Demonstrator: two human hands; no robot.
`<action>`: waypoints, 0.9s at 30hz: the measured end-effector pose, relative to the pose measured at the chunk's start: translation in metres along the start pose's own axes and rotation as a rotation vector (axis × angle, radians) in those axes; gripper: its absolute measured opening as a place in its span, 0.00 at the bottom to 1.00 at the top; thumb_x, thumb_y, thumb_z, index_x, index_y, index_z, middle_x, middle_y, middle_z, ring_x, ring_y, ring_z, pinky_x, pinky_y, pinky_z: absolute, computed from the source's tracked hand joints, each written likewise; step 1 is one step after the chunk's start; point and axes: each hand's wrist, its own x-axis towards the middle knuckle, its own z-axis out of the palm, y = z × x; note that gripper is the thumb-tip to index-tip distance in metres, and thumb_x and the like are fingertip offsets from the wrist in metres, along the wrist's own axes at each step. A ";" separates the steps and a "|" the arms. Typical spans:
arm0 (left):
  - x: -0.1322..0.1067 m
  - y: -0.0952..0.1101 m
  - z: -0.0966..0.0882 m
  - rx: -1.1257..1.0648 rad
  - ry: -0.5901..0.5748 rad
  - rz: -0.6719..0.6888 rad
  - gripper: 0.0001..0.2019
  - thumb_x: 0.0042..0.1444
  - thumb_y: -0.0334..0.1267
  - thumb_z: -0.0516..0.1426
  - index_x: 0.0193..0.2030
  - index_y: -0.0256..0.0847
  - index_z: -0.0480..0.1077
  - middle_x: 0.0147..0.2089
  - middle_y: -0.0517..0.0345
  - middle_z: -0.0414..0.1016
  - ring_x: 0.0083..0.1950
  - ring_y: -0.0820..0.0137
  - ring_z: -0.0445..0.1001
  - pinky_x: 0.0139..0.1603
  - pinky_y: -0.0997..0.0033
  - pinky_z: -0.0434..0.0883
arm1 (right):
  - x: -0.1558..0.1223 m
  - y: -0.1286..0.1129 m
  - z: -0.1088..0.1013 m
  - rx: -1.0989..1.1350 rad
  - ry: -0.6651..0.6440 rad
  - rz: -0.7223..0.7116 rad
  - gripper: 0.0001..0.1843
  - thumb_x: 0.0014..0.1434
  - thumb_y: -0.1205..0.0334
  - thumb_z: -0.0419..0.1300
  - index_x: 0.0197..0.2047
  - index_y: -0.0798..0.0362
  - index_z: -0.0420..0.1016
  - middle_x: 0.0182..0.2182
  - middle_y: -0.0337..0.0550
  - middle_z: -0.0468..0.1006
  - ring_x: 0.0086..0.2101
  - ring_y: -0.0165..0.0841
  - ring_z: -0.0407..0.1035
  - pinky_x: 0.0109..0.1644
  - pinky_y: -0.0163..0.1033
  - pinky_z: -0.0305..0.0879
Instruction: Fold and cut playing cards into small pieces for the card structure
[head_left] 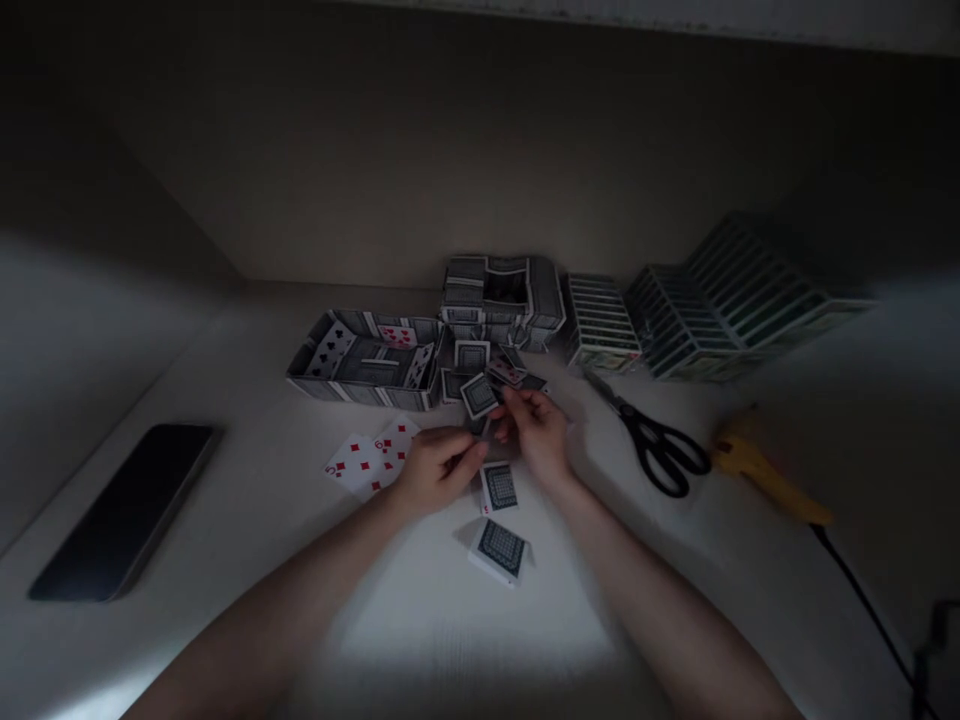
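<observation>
Two hands work close together over loose playing cards on a white table (420,620)

The right hand (534,435) pinches a small, partly hidden playing card (480,428) between thumb and fingers, at the near side of a low card-built box (364,362). The curled left hand (439,468) reaches the same spot; whether it grips the card cannot be told. Two face-down cards (500,550) lie near the hands, and red diamond cards (367,456) lie to the left. Another card structure (502,300) stands far, with ribbed card racks (727,300) to the right. Black-handled scissors (660,452) and a yellow tool (765,470) with a black cord (862,600) lie right; a phone (127,510) lies left.
</observation>
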 end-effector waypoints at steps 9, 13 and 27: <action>-0.006 0.004 0.001 0.107 0.064 0.091 0.15 0.54 0.35 0.51 0.17 0.38 0.60 0.17 0.63 0.59 0.21 0.77 0.59 0.24 0.76 0.56 | 0.000 -0.001 -0.001 0.078 0.072 0.027 0.21 0.50 0.43 0.55 0.22 0.53 0.63 0.09 0.30 0.63 0.09 0.22 0.50 0.12 0.31 0.43; -0.002 0.013 -0.011 0.167 0.054 -0.115 0.06 0.53 0.33 0.51 0.36 0.40 0.69 0.32 0.57 0.72 0.32 0.73 0.69 0.31 0.75 0.65 | -0.001 -0.001 -0.002 0.130 0.075 0.052 0.23 0.50 0.42 0.55 0.18 0.53 0.61 0.07 0.30 0.58 0.09 0.23 0.50 0.12 0.31 0.41; -0.051 -0.005 -0.045 0.590 0.019 -0.290 0.25 0.52 0.45 0.53 0.55 0.35 0.59 0.58 0.43 0.62 0.60 0.57 0.59 0.58 0.54 0.61 | -0.009 0.012 0.003 -0.210 -0.177 -0.113 0.21 0.54 0.44 0.52 0.21 0.53 0.63 0.11 0.31 0.62 0.14 0.24 0.55 0.17 0.30 0.50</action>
